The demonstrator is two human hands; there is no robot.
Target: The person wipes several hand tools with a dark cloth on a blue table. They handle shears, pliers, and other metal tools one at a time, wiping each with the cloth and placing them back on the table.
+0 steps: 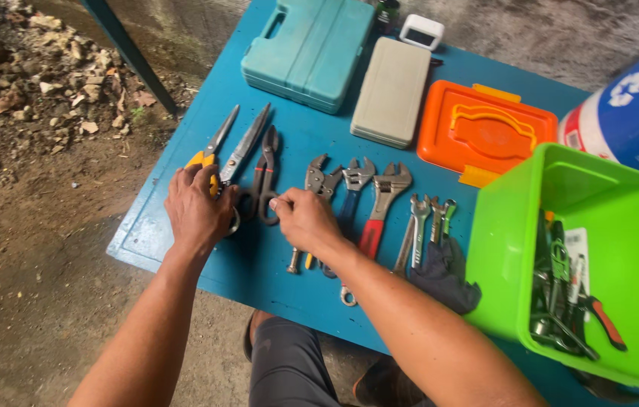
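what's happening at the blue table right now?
A person is laying hand tools in a row on a blue table. The left hand rests on the yellow-handled snips, and the right hand touches the handle of the black and red shears. Locking pliers and several wrenches, including a red-handled wrench, lie to the right. Three closed cases sit along the far edge, and a green bin at the right holds more tools.
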